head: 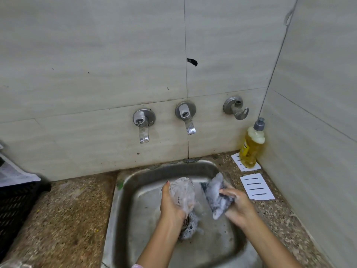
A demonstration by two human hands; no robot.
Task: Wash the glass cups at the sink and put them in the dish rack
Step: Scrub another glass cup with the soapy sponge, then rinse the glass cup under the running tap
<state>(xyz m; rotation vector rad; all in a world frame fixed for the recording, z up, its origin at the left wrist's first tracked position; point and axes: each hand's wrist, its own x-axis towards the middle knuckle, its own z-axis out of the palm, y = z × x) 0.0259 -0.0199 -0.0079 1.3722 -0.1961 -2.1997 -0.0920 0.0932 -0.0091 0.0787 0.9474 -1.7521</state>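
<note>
Glass cup (181, 194), coated in suds, held over the steel sink (135, 209) basin above the drain; likely light but rigid, breakable and very slick with soap, so best taken round the body with a full wrap, not by the rim. Left hand (171, 203) wraps it from the left side, fingers curled round the wall, thumb up near the rim, forearm rising from bottom centre. Right hand (238, 205) sits just beside it, fingers closed on a soapy dark scrub pad (217, 196), pad apart from the cup.
</note>
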